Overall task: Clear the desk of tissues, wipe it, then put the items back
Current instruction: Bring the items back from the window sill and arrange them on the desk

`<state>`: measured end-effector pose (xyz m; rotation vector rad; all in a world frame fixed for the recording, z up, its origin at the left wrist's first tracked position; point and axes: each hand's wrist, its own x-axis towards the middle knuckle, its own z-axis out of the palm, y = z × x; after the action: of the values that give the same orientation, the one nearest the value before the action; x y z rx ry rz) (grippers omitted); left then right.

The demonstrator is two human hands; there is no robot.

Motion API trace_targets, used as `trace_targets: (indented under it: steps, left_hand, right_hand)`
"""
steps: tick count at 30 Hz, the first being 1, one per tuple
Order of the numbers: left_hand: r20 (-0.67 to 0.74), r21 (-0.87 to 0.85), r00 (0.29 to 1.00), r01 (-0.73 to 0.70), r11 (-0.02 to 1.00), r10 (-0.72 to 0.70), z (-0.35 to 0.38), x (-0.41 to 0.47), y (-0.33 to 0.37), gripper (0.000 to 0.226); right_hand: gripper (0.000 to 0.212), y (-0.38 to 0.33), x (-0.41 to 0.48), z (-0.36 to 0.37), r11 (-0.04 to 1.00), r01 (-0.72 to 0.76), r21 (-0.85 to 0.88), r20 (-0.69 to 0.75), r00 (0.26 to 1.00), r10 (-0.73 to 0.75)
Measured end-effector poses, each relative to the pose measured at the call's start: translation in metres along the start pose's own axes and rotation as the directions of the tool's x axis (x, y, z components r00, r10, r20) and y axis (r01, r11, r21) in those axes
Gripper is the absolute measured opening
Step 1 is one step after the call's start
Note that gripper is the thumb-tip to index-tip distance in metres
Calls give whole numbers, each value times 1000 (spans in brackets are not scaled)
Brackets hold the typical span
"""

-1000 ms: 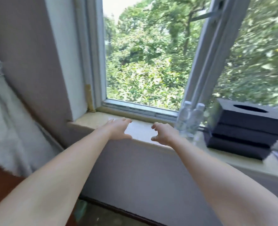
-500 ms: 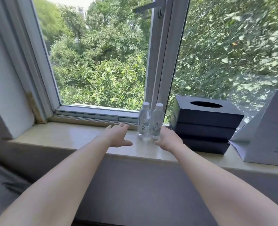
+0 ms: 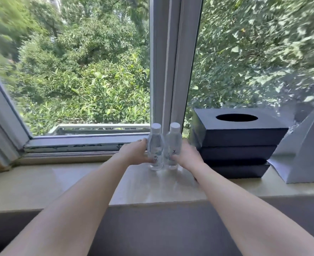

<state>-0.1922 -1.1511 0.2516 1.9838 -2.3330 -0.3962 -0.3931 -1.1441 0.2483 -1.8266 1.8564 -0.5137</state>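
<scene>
White paper (image 3: 307,154) partly beyond right edge.

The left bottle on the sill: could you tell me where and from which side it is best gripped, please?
Around its mid-body, from its left. The left bottle stands upright, slim and round, easy to wrap; the right bottle stands close on its other side and the window frame behind. The left hand grips it just so.

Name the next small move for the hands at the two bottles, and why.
Probably lift both straight up off the beige stone windowsill: the left hand grips the left clear plastic bottle, the right hand grips the right clear plastic bottle, and both stand upright there.
</scene>
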Motion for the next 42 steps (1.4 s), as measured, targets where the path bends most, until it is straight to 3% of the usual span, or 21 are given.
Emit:
trace_targets:
  steps: [6, 13, 18, 20, 26, 32, 35, 39, 42]
  left_hand:
    - [0, -252, 1000, -19, 968, 20, 5, 17, -5, 64]
    - [-14, -302, 1000, 20, 953, -25, 0, -4, -4, 56]
    - [-42, -392, 994, 72, 917, -97, 1, -48, -9, 56]
    - [-63, -444, 990, 82, 892, -123, 2, -69, -8, 45]
    - [-126, -627, 956, 130, 768, -265, 10, -146, -2, 40]
    - [-195, -710, 853, 218, 669, -485, 23, -235, -9, 52]
    - [-196, -721, 797, 278, 635, -571, 25, -283, -17, 46]
    - [-218, -715, 709, 353, 604, -671, 25, -352, -34, 39]
    - [-232, -735, 638, 380, 562, -735, 26, -404, -47, 48]
  right_hand:
    - [52, 2, 9, -5, 977, 16, 213, 48, 998, -27]
    - [55, 1, 1, 0, 958, 30, 284, 13, 999, -36]
    - [53, -6, -23, 5, 954, 101, 283, 55, 991, -121]
    - [55, -9, -36, 7, 944, 143, 297, 69, 983, -171]
    - [52, -17, -82, 13, 885, 242, 398, 120, 943, -312]
    - [56, -41, -135, 33, 804, 320, 500, 191, 866, -463]
    - [58, -60, -163, 48, 785, 356, 506, 250, 811, -529]
    - [70, -95, -195, 79, 744, 409, 529, 320, 715, -621]
    - [68, -126, -222, 103, 707, 454, 543, 364, 631, -685]
